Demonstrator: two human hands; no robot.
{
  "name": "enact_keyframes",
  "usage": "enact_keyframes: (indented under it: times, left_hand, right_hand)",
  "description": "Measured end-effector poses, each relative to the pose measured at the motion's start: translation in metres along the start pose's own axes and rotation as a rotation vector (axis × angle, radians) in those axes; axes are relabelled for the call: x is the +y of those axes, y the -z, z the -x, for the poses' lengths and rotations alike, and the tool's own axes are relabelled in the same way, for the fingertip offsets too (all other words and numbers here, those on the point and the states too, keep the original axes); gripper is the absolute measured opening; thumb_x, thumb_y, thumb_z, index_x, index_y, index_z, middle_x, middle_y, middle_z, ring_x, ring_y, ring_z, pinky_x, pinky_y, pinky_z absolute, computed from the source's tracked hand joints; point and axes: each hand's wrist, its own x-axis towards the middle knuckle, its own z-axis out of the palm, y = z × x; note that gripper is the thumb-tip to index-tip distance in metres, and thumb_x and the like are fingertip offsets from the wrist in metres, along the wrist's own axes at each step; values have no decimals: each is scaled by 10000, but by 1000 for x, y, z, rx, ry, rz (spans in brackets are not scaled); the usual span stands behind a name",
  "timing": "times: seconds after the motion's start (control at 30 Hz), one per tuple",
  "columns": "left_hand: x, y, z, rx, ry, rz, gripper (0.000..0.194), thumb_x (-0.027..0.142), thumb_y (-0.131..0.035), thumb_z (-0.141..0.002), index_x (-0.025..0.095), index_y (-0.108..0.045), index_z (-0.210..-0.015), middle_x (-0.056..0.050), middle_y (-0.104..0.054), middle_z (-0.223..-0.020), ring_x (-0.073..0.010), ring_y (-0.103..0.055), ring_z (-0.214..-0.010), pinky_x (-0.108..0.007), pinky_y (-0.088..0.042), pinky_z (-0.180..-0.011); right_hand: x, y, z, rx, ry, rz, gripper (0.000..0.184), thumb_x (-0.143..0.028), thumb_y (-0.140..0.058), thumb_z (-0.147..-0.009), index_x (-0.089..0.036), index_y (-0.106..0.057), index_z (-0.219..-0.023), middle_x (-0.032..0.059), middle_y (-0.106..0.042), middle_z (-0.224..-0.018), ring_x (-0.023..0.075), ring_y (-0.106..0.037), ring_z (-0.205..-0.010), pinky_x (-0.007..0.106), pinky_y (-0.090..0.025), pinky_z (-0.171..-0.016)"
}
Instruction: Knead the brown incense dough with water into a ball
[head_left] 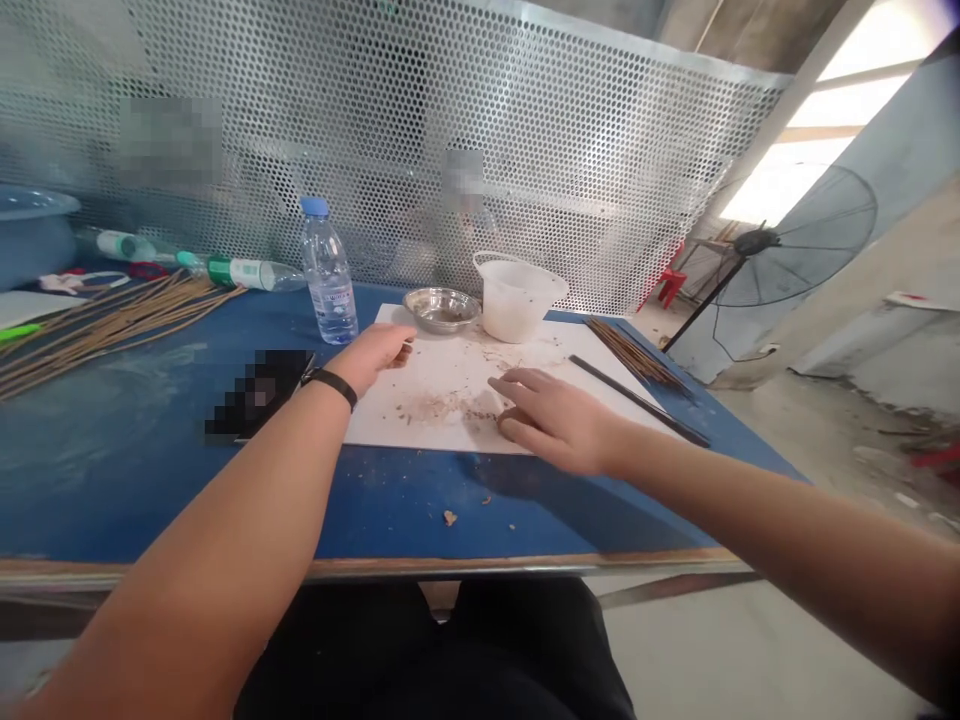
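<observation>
My left hand (pixel 376 355), a dark band on its wrist, is over the left edge of a white board (pixel 431 370). Its fingers stretch towards a shallow metal bowl (pixel 442 310), apart from it, and no held thing shows. My right hand (pixel 555 415) is low over the board's right half, palm down with fingers apart. Beside its fingertips lie brown crumbs and dust (pixel 442 408). A white plastic pail (pixel 517 298) with a raised handle stands right of the bowl. Along the board's right side lies a dark, thin bar (pixel 637 398).
A water bottle (pixel 328 275) stands upright near a dark flat object (pixel 262 390), partly blurred. Long brown sticks (pixel 112 325) lie left, shorter ones (pixel 637 352) right. Behind rises a perforated metal screen (pixel 360 120), with people faintly visible through it. A large fan (pixel 757 242) stands right.
</observation>
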Motion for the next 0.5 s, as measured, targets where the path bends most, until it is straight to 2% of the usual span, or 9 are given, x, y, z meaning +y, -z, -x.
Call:
enact_keyframes:
  times: [0.07,0.13,0.23,0.27,0.33,0.4,0.5]
  left_hand:
    - [0,-1,-1,-7,-1,-4,135,203,-723,-767,149,-622,-695,-43,-623,-645,-125,-568,-539,-264,-504,-578]
    - [0,-2,-2,-15,-6,-10,129,207,-724,-762,150,-628,-697,-47,-631,-650,-125,-562,-531,-264,-493,-566]
    - [-1,-1,-2,-20,-26,-14,115,215,-724,-758,151,-641,-708,-57,-652,-678,-128,-576,-553,-257,-487,-570]
    - [-1,-1,-1,-21,-31,-15,111,216,-724,-758,151,-645,-715,-59,-657,-688,-130,-584,-565,-254,-487,-574]
    - [0,-1,1,-25,-36,-18,104,217,-722,-760,149,-651,-728,-60,-661,-698,-131,-593,-578,-253,-491,-583]
    - [2,-1,3,-31,-31,-23,102,208,-716,-765,149,-647,-720,-56,-653,-686,-130,-584,-562,-260,-495,-586]
    - [4,-2,7,-32,-13,-31,126,184,-709,-769,153,-625,-681,-51,-630,-649,-127,-556,-524,-270,-489,-575]
  right_hand:
    - [-3,-12,-7,47,1,34,703,-567,-316,-1023,-46,-509,-1454,239,-558,-1410,373,-475,-1349,533,-383,-1120]
    - [0,-25,-27,95,-48,61,715,-596,-277,-1033,-78,-502,-1473,217,-537,-1452,359,-412,-1412,526,-328,-1169]
    - [14,-38,-70,170,-269,60,714,-637,-249,-1031,-134,-526,-1455,210,-506,-1482,377,-414,-1402,537,-368,-1123]
    - [20,-39,-82,187,-311,61,696,-629,-258,-1035,-125,-562,-1407,213,-541,-1433,378,-434,-1380,531,-373,-1114]
    - [27,-38,-93,163,-284,14,661,-592,-206,-1056,-130,-630,-1264,188,-624,-1297,330,-520,-1283,483,-401,-1083]
    - [26,-29,-86,95,-184,-62,646,-533,-126,-1075,-158,-650,-1111,151,-665,-1189,280,-581,-1181,440,-433,-1039]
    - [9,-9,-49,-41,-49,-102,578,-459,-130,-1084,-193,-626,-954,125,-681,-1089,260,-614,-1073,431,-459,-972]
